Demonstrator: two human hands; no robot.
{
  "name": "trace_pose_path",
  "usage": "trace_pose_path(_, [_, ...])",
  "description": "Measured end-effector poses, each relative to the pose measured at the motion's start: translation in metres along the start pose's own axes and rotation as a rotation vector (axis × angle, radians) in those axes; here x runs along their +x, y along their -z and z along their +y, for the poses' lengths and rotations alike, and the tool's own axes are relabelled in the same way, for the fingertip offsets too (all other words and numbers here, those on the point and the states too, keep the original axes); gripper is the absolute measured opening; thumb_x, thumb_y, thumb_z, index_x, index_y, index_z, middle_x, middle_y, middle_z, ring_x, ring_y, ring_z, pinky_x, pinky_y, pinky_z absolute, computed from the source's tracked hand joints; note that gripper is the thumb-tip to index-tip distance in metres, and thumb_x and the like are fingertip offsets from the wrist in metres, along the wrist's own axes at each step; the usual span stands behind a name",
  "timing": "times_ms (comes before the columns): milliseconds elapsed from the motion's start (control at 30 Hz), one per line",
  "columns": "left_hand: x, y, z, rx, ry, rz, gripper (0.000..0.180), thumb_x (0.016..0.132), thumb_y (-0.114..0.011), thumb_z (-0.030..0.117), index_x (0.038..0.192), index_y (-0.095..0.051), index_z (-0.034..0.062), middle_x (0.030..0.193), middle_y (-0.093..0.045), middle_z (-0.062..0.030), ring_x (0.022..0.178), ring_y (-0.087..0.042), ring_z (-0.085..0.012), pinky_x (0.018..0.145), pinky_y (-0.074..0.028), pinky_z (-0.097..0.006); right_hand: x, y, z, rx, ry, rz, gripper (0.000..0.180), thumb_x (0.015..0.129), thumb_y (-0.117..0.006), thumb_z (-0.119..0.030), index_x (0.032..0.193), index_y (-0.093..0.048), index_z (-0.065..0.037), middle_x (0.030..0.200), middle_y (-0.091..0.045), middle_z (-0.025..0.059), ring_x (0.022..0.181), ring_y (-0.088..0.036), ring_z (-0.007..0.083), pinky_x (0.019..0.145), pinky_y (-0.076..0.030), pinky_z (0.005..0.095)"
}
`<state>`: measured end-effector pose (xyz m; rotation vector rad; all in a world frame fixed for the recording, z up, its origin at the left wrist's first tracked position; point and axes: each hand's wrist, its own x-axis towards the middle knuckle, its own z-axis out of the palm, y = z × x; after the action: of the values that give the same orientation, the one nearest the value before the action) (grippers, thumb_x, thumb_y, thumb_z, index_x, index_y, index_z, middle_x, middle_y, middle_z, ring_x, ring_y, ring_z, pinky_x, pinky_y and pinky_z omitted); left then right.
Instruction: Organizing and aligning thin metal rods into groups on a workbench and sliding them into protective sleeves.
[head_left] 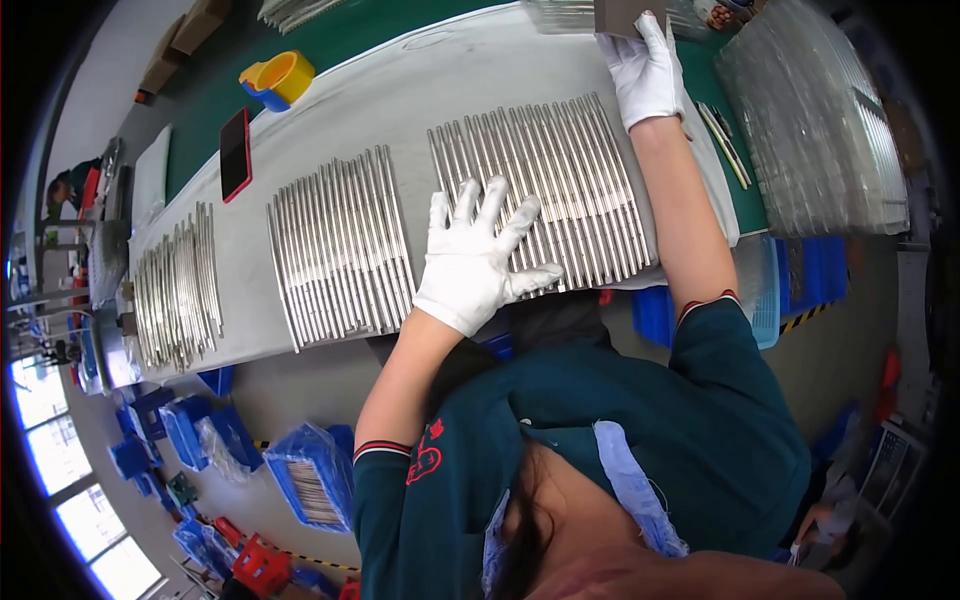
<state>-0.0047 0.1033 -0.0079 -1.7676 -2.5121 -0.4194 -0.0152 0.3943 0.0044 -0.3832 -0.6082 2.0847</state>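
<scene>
- On the grey mat [400, 110], near edge: left hand [478, 255], white-gloved, lies flat with fingers spread, palm down on the right-hand row of metal rods [545, 190]. Nothing gripped.
- Step, judged: levelling or steadying that row. Next move likely calls for even, light pressure so rods stay parallel.
- Left of that row: two more rod rows [340, 250].
- Far edge of mat: right hand [645, 70], arm fully extended, fingers curled over a dark flat piece [620, 15]; grip partly hidden.

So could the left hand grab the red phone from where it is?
Probably yes, with a long stretch. The left hand lies flat on the nearest row of metal rods; the red phone lies farther left, past the middle row of rods. Nothing tall stands between them.
</scene>
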Motion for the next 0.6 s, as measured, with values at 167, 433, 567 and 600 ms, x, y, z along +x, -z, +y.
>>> trace_pose_path(167, [-0.015, 0.018, -0.011, 0.118, 0.07, -0.015, 0.078, 0.074, -0.057, 0.067, 0.131, -0.051, 0.0156, 0.133, -0.046, -0.0221, 0.12, -0.045, -0.0423, 0.102, -0.027, -0.058, 0.002, 0.004, -0.004, 0.103, -0.004, -0.172, 0.042, 0.092, -0.057, -0.011, 0.132, -0.044, -0.013, 0.115, -0.056, 0.0089, 0.103, -0.055, 0.0251, 0.088, -0.048, 0.0399])
trace_pose_path(433, [0.038, -0.01, 0.037, -0.11, -0.177, 0.046, 0.083, 0.072, -0.056, 0.07, 0.133, -0.049, 0.0137, 0.132, -0.045, -0.023, 0.122, -0.041, -0.0424, 0.103, -0.027, -0.056, 0.002, 0.0, 0.0, 0.136, -0.035, -0.168, 0.04, 0.093, -0.055, -0.011, 0.131, -0.044, -0.015, 0.118, -0.055, 0.009, 0.103, -0.055, 0.0245, 0.084, -0.049, 0.041])
trace_pose_path(567, [0.051, -0.023, 0.048, -0.1, -0.236, -0.012, 0.082, 0.075, -0.052, 0.071, 0.136, -0.046, 0.0171, 0.137, -0.042, -0.0222, 0.126, -0.039, -0.044, 0.103, -0.026, -0.059, -0.003, -0.006, -0.003, 0.086, -0.054, -0.044, 0.04, 0.092, -0.057, -0.014, 0.13, -0.045, -0.016, 0.116, -0.056, 0.0084, 0.101, -0.056, 0.0234, 0.08, -0.051, 0.038])
trace_pose_path(600, [0.05, -0.021, 0.047, -0.098, -0.234, -0.016, 0.082, 0.075, -0.052, 0.071, 0.136, -0.046, 0.0171, 0.137, -0.042, -0.0222, 0.126, -0.039, -0.044, 0.103, -0.026, -0.059, -0.002, -0.002, -0.007, 0.077, -0.032, -0.075, 0.039, 0.092, -0.058, -0.015, 0.129, -0.046, -0.015, 0.115, -0.057, 0.0078, 0.1, -0.056, 0.0228, 0.08, -0.051, 0.0371])
